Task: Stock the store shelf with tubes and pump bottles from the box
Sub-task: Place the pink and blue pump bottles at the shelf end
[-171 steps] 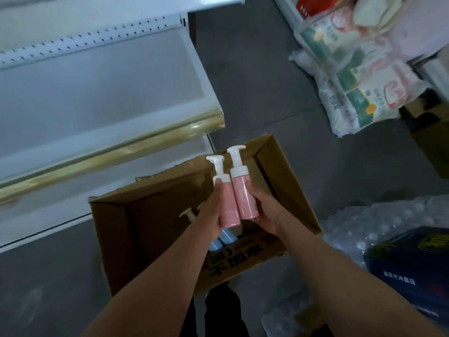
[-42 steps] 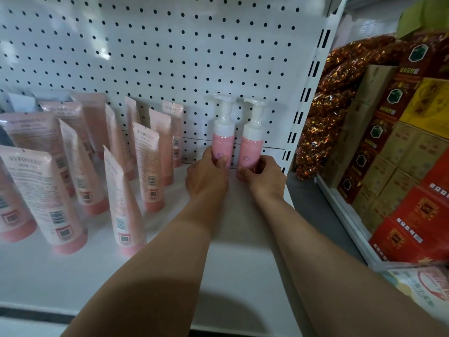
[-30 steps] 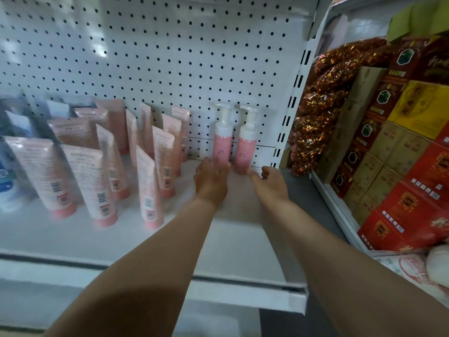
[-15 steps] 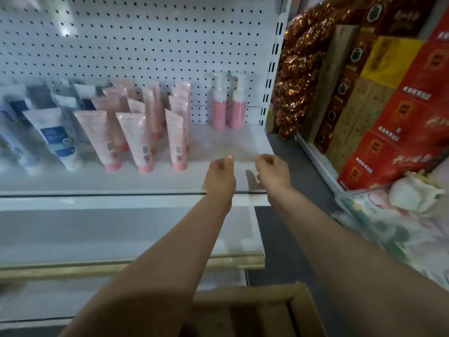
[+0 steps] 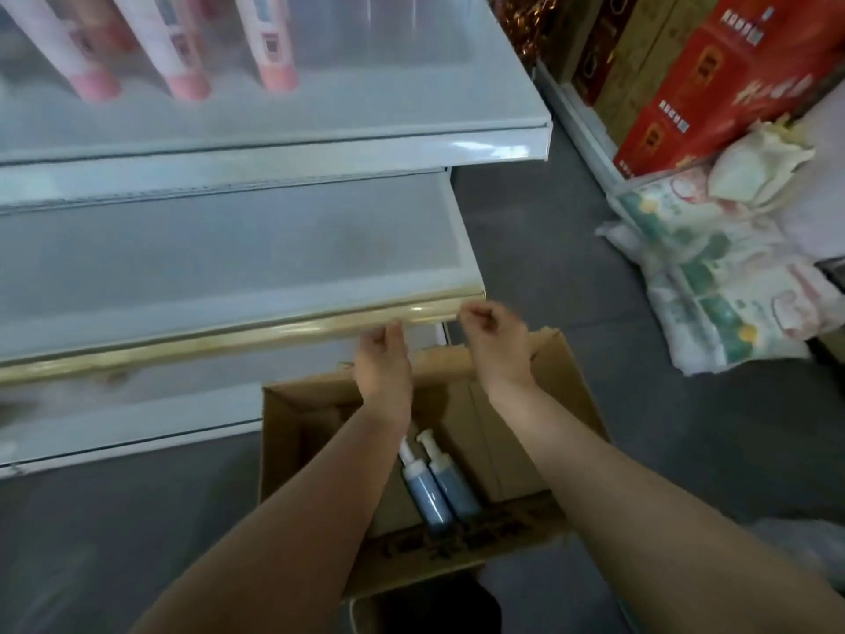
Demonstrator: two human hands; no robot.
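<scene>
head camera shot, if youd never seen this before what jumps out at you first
Two bare forearms reach down the middle, the left hand and right hand empty above an open cardboard box on the floor. In the box lie two blue pump bottles side by side. At top left, pink tubes stand on the white shelf, and red cartons are stacked at top right.

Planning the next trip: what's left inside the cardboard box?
Two blue pump bottles lie side by side in the cardboard box. The left forearm covers part of the box floor, so more could be hidden.
</scene>
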